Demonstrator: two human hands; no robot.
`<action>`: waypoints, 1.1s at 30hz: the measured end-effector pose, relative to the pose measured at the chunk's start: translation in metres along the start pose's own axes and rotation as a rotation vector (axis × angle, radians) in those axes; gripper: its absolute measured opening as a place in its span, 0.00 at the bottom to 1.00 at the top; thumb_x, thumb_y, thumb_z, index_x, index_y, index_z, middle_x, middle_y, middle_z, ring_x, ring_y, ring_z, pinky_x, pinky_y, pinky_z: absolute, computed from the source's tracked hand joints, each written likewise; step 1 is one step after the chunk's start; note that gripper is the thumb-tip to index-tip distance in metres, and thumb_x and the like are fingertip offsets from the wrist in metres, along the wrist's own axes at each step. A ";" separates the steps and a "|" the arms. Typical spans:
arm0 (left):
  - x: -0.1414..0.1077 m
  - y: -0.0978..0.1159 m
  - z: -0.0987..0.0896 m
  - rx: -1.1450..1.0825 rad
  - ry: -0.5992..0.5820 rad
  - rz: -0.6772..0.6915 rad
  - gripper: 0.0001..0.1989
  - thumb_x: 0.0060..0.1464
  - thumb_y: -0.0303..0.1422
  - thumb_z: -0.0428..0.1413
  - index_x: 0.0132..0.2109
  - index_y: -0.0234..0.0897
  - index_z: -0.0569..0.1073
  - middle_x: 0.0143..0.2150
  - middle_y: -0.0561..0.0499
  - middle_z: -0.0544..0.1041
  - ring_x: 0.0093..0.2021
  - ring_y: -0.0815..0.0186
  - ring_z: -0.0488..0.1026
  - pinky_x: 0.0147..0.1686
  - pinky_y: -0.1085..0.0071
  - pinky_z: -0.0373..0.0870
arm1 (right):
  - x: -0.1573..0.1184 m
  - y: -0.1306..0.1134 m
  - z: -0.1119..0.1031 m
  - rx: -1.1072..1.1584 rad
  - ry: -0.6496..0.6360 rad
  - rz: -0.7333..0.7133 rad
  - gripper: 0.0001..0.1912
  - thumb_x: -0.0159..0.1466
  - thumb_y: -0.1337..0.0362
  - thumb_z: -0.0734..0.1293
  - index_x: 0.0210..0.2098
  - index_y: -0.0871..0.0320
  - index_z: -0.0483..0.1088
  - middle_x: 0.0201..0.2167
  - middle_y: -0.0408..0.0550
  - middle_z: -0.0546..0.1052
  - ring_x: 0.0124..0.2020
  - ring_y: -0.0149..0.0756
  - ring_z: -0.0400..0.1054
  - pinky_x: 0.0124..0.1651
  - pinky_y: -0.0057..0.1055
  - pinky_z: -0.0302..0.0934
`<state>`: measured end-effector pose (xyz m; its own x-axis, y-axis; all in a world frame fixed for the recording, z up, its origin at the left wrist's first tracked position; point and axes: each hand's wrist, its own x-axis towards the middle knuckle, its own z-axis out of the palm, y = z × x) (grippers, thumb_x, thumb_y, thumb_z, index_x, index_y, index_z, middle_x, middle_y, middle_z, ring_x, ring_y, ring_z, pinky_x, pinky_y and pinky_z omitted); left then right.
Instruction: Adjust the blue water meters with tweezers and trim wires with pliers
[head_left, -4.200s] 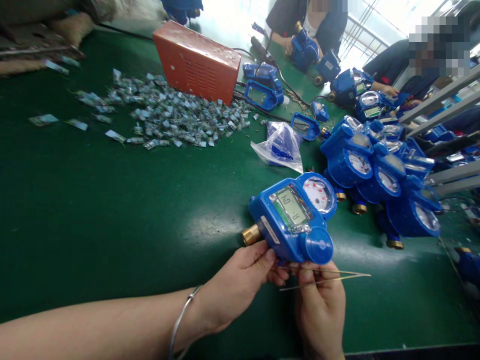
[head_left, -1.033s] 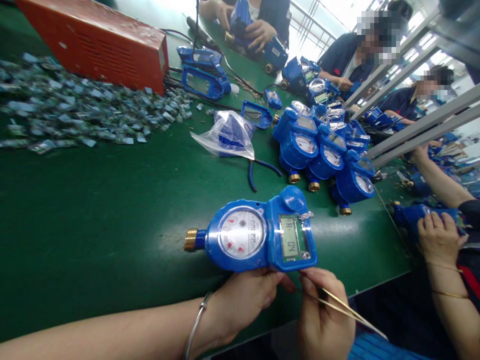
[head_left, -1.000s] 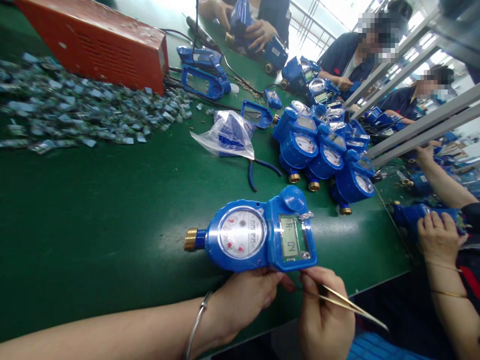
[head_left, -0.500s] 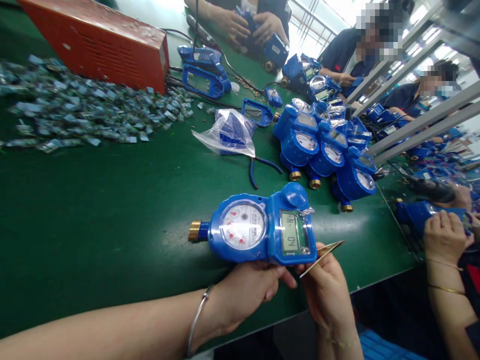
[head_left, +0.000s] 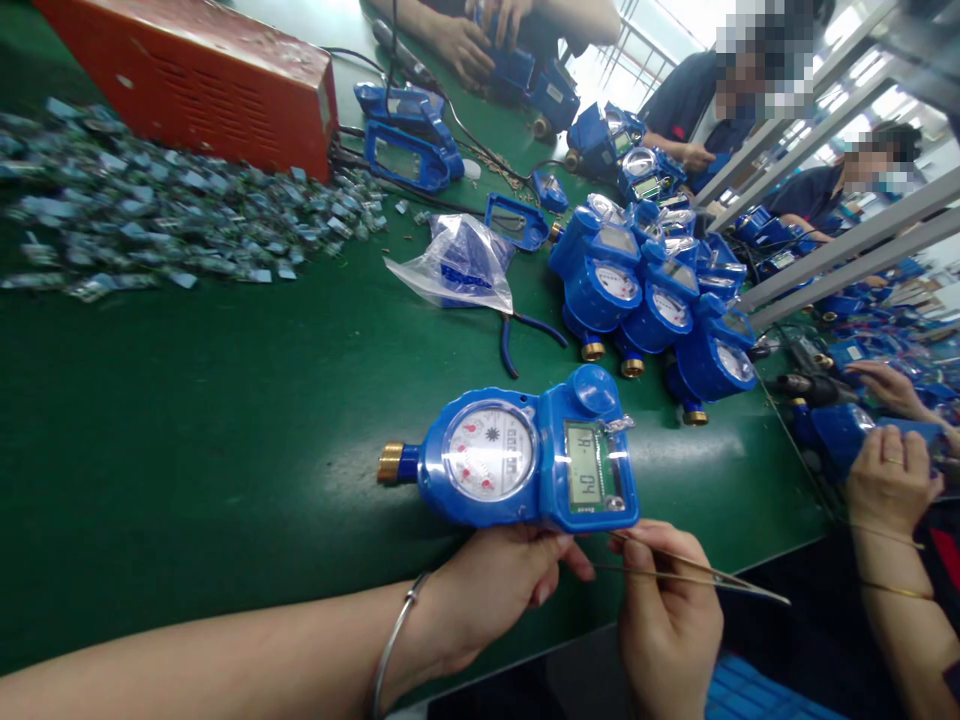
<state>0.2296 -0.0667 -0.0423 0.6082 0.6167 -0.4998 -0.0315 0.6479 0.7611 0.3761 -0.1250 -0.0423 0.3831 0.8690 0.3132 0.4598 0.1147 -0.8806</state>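
A blue water meter (head_left: 487,450) with a round dial, a lit display and a brass end lies face up on the green table. My left hand (head_left: 502,590), with a bangle on the wrist, has its fingers curled against the meter's near side, partly hidden under its edge. In my right hand (head_left: 671,610), thin metal tweezers (head_left: 739,585) are pinched between thumb and fingers, just below the display end. Their tips point left toward my left fingers.
Blue-handled pliers (head_left: 508,345) and a plastic bag (head_left: 469,265) lie beyond the meter. Several finished-looking meters (head_left: 611,285) stand behind right. An orange box (head_left: 225,90) and a pile of small parts (head_left: 165,220) are at the left. Co-workers' hands (head_left: 892,475) work at the right.
My right hand has moved slightly right and down, and the tweezers have turned to lie more nearly level. My left hand and the meter have hardly moved.
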 end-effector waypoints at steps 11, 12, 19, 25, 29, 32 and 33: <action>0.004 -0.006 -0.001 0.005 -0.002 0.010 0.16 0.54 0.41 0.48 0.30 0.33 0.72 0.21 0.54 0.62 0.24 0.67 0.56 0.26 0.69 0.51 | 0.002 -0.008 0.003 -0.230 -0.100 -0.316 0.14 0.61 0.76 0.61 0.42 0.53 0.67 0.37 0.43 0.72 0.39 0.31 0.68 0.42 0.28 0.61; 0.004 -0.007 -0.001 0.005 0.003 0.011 0.16 0.54 0.42 0.49 0.30 0.33 0.72 0.21 0.55 0.61 0.24 0.67 0.55 0.27 0.69 0.51 | 0.002 -0.009 0.003 -0.230 -0.118 -0.358 0.15 0.60 0.77 0.61 0.43 0.53 0.66 0.38 0.44 0.72 0.40 0.31 0.68 0.42 0.28 0.61; 0.003 -0.005 0.001 -0.018 -0.010 -0.023 0.16 0.53 0.40 0.48 0.31 0.32 0.73 0.21 0.54 0.63 0.24 0.67 0.56 0.27 0.70 0.52 | 0.006 -0.007 0.001 -0.088 -0.096 0.057 0.04 0.63 0.68 0.62 0.37 0.54 0.68 0.32 0.41 0.71 0.34 0.28 0.66 0.37 0.25 0.59; 0.002 0.000 0.000 -0.026 -0.037 -0.044 0.15 0.53 0.38 0.48 0.31 0.32 0.74 0.20 0.56 0.62 0.24 0.69 0.55 0.27 0.71 0.51 | 0.016 0.013 0.002 0.493 -0.197 0.492 0.06 0.63 0.61 0.64 0.33 0.56 0.65 0.25 0.39 0.66 0.26 0.27 0.61 0.30 0.25 0.56; 0.000 0.002 -0.001 -0.083 -0.066 -0.046 0.14 0.53 0.37 0.49 0.31 0.33 0.74 0.20 0.56 0.63 0.23 0.70 0.54 0.26 0.71 0.48 | 0.018 0.016 0.007 0.643 -0.194 0.576 0.06 0.62 0.62 0.65 0.32 0.57 0.64 0.24 0.38 0.66 0.25 0.26 0.59 0.30 0.24 0.56; 0.001 0.001 -0.002 -0.157 -0.093 -0.050 0.13 0.53 0.37 0.50 0.32 0.32 0.75 0.21 0.54 0.64 0.23 0.70 0.55 0.25 0.71 0.47 | 0.017 0.015 0.007 0.662 -0.190 0.564 0.05 0.63 0.62 0.65 0.33 0.57 0.65 0.24 0.39 0.66 0.26 0.26 0.59 0.31 0.24 0.56; 0.001 0.001 -0.002 -0.183 -0.097 -0.053 0.13 0.53 0.37 0.51 0.32 0.31 0.75 0.22 0.54 0.64 0.24 0.70 0.55 0.25 0.71 0.47 | 0.017 0.015 0.007 0.660 -0.189 0.552 0.05 0.63 0.62 0.65 0.33 0.57 0.65 0.25 0.39 0.66 0.26 0.26 0.59 0.31 0.24 0.56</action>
<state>0.2290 -0.0645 -0.0431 0.6862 0.5392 -0.4882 -0.1355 0.7542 0.6425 0.3836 -0.1053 -0.0527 0.2483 0.9408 -0.2307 -0.3312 -0.1413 -0.9329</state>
